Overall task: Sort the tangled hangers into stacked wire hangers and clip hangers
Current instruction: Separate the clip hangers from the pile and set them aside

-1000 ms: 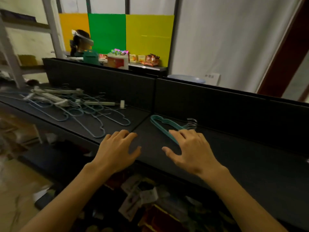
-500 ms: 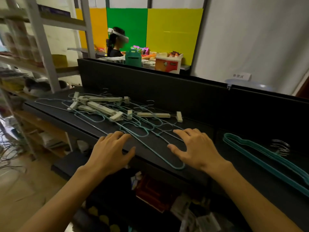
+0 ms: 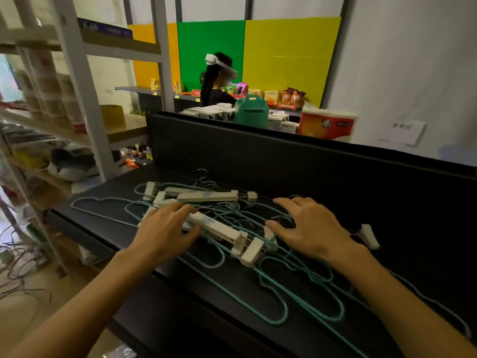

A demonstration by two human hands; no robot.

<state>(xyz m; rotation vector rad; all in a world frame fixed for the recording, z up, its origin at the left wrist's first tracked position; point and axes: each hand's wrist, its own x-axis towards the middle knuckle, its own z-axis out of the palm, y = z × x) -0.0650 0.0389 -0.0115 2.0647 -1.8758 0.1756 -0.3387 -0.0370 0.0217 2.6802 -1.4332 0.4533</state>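
Observation:
A tangled pile of teal wire hangers (image 3: 281, 301) and beige clip hangers (image 3: 206, 196) lies on the black table (image 3: 426, 228). My left hand (image 3: 165, 231) rests on one beige clip hanger (image 3: 219, 229) near the pile's front, with its fingers laid over the bar and its thumb below it. My right hand (image 3: 309, 228) lies flat on the wire hangers to the right, fingers spread and straight. A loose beige clip (image 3: 369, 236) shows just right of my right wrist. Several metal hooks stick up at the back of the pile.
A black partition wall (image 3: 258, 156) rises behind the table. A metal shelf rack (image 3: 85, 99) stands to the left. Beyond the partition a person wearing a headset (image 3: 216, 78) stands at a counter with a green box (image 3: 251, 112) and snack packs. Cables lie on the floor at left.
The view has swung left from the stacked teal hangers to the tangled pile. Both hands have moved forward onto the pile, the left now lying on a clip hanger.

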